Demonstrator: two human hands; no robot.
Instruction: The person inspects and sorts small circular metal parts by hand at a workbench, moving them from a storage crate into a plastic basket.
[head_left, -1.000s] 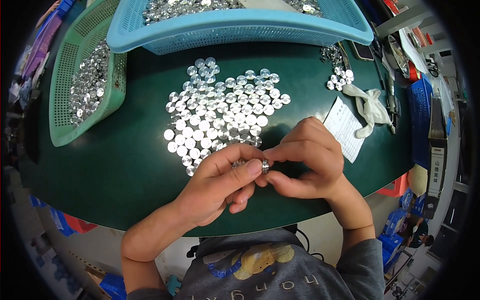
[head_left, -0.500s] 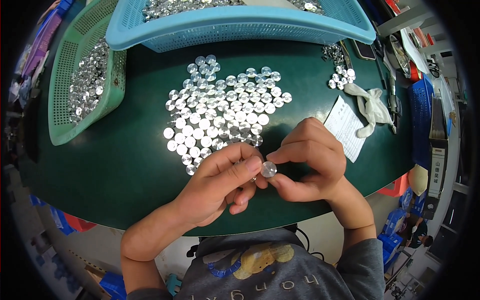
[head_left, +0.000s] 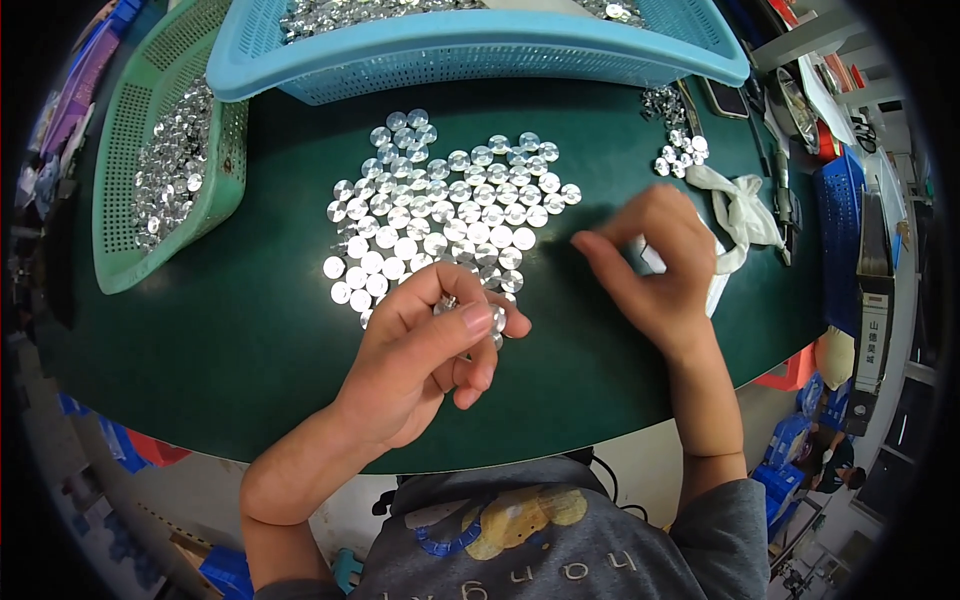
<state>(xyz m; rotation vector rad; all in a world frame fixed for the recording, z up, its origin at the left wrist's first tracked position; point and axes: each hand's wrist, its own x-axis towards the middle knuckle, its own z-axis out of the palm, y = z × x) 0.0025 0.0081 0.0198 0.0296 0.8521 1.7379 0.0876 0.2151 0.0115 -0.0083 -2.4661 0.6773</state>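
My left hand (head_left: 415, 345) is closed around small shiny metal pieces. A round silver disc (head_left: 498, 319) shows at its fingertips, and a smaller metal bit (head_left: 446, 303) peeks out between thumb and curled forefinger. Off to the right, above the green table, my right hand (head_left: 655, 265) is lifted with the thumb stretched toward the left. Motion smears its forefinger, so whether anything small sits there is unclear. Beyond my left hand lies a broad patch of round silver discs (head_left: 440, 215), partly hidden by that hand.
A blue basket (head_left: 480, 62) of metal parts stands at the back, a green basket (head_left: 225, 190) at the left. Small metal parts (head_left: 682, 153), a phone (head_left: 727, 98), a white cloth (head_left: 745, 215) and a paper sheet (head_left: 716, 292) lie at the right of the table (head_left: 270, 350).
My right hand has left the disc at my left fingertips and moved up and to the right, over the paper. The left hand has drawn slightly left, still holding metal pieces.
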